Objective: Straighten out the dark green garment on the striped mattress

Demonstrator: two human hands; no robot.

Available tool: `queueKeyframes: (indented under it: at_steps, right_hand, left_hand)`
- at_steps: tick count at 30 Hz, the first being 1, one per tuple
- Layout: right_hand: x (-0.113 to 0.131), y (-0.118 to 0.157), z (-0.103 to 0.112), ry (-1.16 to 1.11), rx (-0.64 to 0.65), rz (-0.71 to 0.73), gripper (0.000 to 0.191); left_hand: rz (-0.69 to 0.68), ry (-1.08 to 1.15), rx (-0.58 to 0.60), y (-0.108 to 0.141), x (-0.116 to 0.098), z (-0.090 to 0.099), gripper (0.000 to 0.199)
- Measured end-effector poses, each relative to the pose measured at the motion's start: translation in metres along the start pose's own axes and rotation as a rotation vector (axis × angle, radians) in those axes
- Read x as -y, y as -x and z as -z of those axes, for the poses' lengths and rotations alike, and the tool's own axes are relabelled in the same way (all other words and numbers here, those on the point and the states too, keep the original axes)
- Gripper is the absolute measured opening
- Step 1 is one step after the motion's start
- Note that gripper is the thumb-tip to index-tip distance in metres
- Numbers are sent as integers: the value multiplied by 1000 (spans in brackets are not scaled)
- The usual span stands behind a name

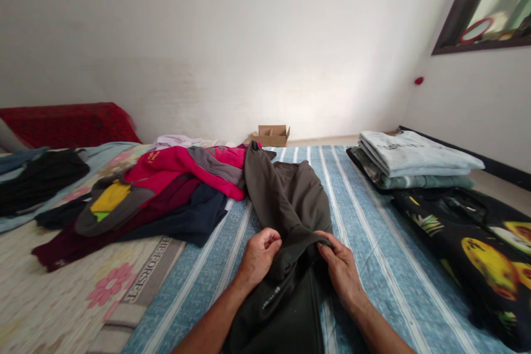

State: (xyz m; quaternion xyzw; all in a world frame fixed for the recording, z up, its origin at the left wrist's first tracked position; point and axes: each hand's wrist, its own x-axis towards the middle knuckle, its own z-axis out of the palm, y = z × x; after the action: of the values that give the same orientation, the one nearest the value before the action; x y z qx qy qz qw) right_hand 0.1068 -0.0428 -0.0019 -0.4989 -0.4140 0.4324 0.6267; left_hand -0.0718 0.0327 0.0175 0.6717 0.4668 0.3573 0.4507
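Observation:
A dark grey-brown garment [305, 191] with small white lettering lies rumpled on the blue striped sheet, stretching from the near edge toward the wall. My left hand [258, 257] pinches its cloth at the left side, fingers curled in. On the other side my right hand [341, 265] grips a raised edge of the same garment between thumb and fingers. Between the two hands the cloth is drawn up into a fold. Whether the garment is a jacket or trousers I cannot tell, as its far part is bunched.
Left of the garment lies a heap with a pink and grey jacket [182, 163] and navy cloth [178, 215]. Black clothing [45, 180] is further left. Folded light shirts [415, 155] and a black fruit-print garment [477, 254] lie at right. A cardboard box [271, 135] stands by the wall.

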Motion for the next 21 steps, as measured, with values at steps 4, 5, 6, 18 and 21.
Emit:
queueKeyframes:
  at_steps: [4,5,6,18,21]
  right_hand:
    - [1,0,0,-1,-12,8,34]
    - [1,0,0,-2,-12,6,34]
    - [0,1,0,-1,-13,3,34]
    - [-5,3,2,-9,8,-40,37]
    - [-6,3,3,3,7,-44,36]
  left_hand:
    - [2,-7,-4,-1,1,0,13]
    - [4,-7,-2,-1,1,0,13]
    - [4,-5,0,-1,2,0,13]
    - [10,-11,22,0,7,-1,8]
    - [6,-8,18,1,8,-2,7]
